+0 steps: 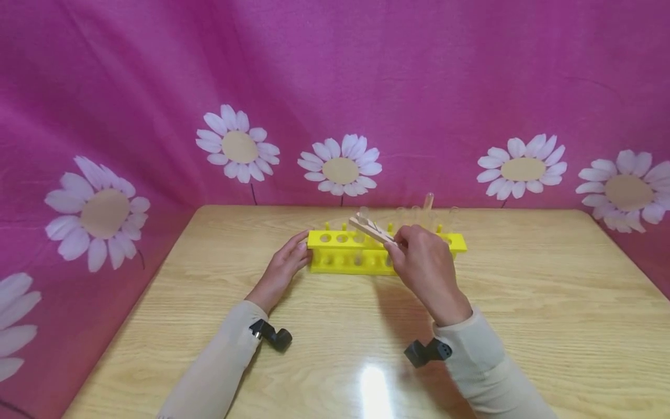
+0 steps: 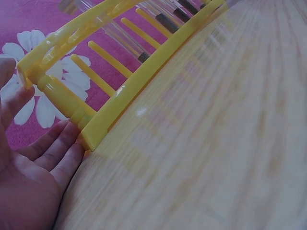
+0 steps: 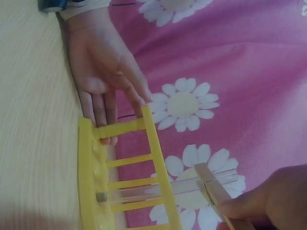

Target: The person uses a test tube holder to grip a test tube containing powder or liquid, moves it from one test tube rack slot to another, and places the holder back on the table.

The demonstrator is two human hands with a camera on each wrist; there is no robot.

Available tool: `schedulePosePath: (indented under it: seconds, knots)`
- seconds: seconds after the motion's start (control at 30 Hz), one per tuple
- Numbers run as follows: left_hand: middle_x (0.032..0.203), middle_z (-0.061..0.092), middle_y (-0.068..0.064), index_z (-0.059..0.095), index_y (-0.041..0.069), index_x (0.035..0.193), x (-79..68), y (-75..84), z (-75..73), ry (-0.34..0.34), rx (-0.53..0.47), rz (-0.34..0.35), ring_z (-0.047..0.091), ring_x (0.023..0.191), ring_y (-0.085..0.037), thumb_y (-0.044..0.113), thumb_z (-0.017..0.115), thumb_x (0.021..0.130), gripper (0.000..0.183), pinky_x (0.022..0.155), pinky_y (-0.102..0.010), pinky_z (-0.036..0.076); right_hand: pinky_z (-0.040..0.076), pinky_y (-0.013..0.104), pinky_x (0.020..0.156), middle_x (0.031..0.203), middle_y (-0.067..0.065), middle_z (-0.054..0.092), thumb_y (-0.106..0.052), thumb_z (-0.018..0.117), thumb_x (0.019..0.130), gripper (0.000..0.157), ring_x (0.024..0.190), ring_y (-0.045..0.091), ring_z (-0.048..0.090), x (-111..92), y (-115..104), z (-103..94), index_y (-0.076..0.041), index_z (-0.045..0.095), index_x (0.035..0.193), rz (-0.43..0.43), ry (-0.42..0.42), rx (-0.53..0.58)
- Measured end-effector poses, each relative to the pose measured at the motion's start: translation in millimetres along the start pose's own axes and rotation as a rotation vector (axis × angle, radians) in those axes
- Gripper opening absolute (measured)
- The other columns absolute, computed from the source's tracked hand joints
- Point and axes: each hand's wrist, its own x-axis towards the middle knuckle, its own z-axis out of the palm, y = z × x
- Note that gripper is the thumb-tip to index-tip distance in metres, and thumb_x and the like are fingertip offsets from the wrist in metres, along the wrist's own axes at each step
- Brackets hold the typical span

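Observation:
A yellow test tube rack stands on the table. My left hand rests against its left end, fingers fairly straight and touching the end post and base. The right hand grips a wooden test tube clamp above the rack's middle. In the right wrist view, the clamp's tip lies across the upper part of a clear test tube, which sits in a hole with dark matter at its bottom. Whether the clamp is tight around the glass, I cannot tell. The right hand hides part of the rack.
Several more clear tubes stand in the right half of the rack, and one taller tube rises behind the right hand. Yellow pegs line the rack's back. A pink cloth with daisies hangs behind the wooden table.

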Motion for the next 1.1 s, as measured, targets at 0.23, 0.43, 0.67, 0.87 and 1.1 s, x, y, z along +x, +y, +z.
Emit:
schedulePosePath:
  seconds: [0.23, 0.43, 0.67, 0.87, 1.1]
  knots:
    - [0.143, 0.046, -0.013, 0.033, 0.013, 0.15, 0.7, 0.9, 0.4, -0.003, 0.005, -0.002, 0.049, 0.126, -0.029, 0.043, 0.045, 0.101, 0.058, 0.11, -0.038, 0.039, 0.04, 0.029, 0.048, 0.069, 0.003, 0.058, -0.021, 0.072, 0.087, 0.015, 0.058, 0.021, 0.048, -0.4, 0.3, 1.0, -0.006, 0.069, 0.085, 0.027, -0.039, -0.001]
    - [0.145, 0.043, -0.013, 0.031, 0.012, 0.151, 0.3, 1.0, 0.4, -0.001, 0.006, -0.012, 0.049, 0.127, -0.03, 0.044, 0.046, 0.101, 0.061, 0.11, -0.037, 0.039, 0.04, 0.028, 0.047, 0.069, 0.004, 0.057, -0.021, 0.072, 0.088, 0.016, 0.057, 0.021, 0.047, -1.4, 0.5, 2.3, -0.006, 0.067, 0.086, 0.027, -0.06, -0.013]
    - [0.145, 0.044, -0.013, 0.031, 0.011, 0.151, 1.5, -0.7, 0.1, 0.005, 0.004, -0.012, 0.05, 0.126, -0.029, 0.044, 0.046, 0.101, 0.062, 0.109, -0.035, 0.04, 0.039, 0.028, 0.047, 0.07, 0.004, 0.057, -0.021, 0.071, 0.088, 0.017, 0.057, 0.021, 0.047, -0.7, 1.4, 2.8, -0.006, 0.066, 0.084, 0.016, -0.055, -0.025]
    - [0.146, 0.043, -0.011, 0.034, 0.015, 0.15, -0.3, -0.7, 1.3, 0.012, 0.014, -0.02, 0.049, 0.127, -0.028, 0.045, 0.047, 0.1, 0.06, 0.11, -0.036, 0.039, 0.04, 0.028, 0.047, 0.071, 0.004, 0.057, -0.021, 0.071, 0.088, 0.016, 0.058, 0.021, 0.048, -1.2, 1.7, 3.4, -0.006, 0.067, 0.084, 0.028, -0.074, -0.022]
    - [0.146, 0.042, -0.012, 0.033, 0.015, 0.15, -2.2, 1.9, 2.6, 0.01, 0.013, -0.016, 0.048, 0.128, -0.029, 0.045, 0.046, 0.1, 0.06, 0.11, -0.037, 0.039, 0.04, 0.028, 0.047, 0.069, 0.003, 0.058, -0.021, 0.071, 0.087, 0.015, 0.057, 0.021, 0.048, -1.2, 3.4, 4.8, -0.006, 0.067, 0.084, 0.024, -0.069, -0.036]
